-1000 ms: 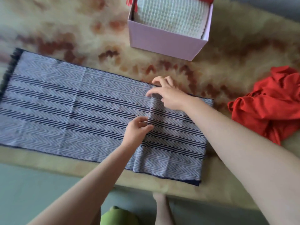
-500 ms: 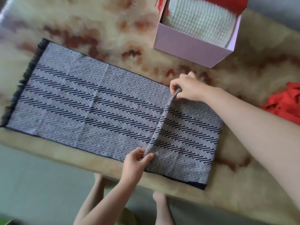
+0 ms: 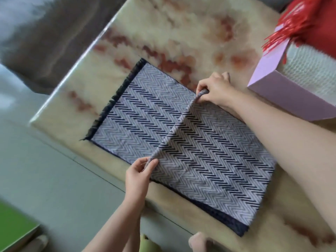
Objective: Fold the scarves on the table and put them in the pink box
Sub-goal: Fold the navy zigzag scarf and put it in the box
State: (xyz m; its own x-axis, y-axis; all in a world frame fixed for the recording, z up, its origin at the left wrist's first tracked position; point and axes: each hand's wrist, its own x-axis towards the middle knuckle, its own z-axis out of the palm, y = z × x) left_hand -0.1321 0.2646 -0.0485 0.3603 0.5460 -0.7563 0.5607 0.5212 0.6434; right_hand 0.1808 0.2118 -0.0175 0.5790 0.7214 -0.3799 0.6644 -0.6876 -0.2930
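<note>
On the near half of the cream, marble-patterned surface (image 3: 163, 24) with its rusty blotches lies the grey-and-navy herringbone woven scarf (image 3: 209, 160). It sits close along the near edge, with the pink cardboard box (image 3: 291, 99) just beyond its right part, toward the far right corner.

My left hand (image 3: 138, 176) pinches the scarf's near long edge between thumb and fingertips. My right hand (image 3: 216, 90) pinches the far long edge the same way. A raised ridge of cloth runs straight across the scarf's width from one hand to the other.

As I judge it, the job is partly done. The box already holds a white chunky-knit scarf (image 3: 312, 73) and a red tasselled scarf (image 3: 309, 20) whose tassels spill over the rim. The herringbone one is mid-fold. The stretch to the right of the ridge looks doubled, with a dark underlayer showing at its near right corner. The stretch to the left lies flat in a single layer. What is left for this scarf is to carry the ridge over that flat part, perhaps fold once more to box size, then lift it into the box. I cannot tell whether other scarves wait out of view.

The scarf's long axis runs parallel to the near edge of the surface. Its dark fringed end (image 3: 116, 99) points toward the left edge, stopping short of it, and the folded end points right.
</note>
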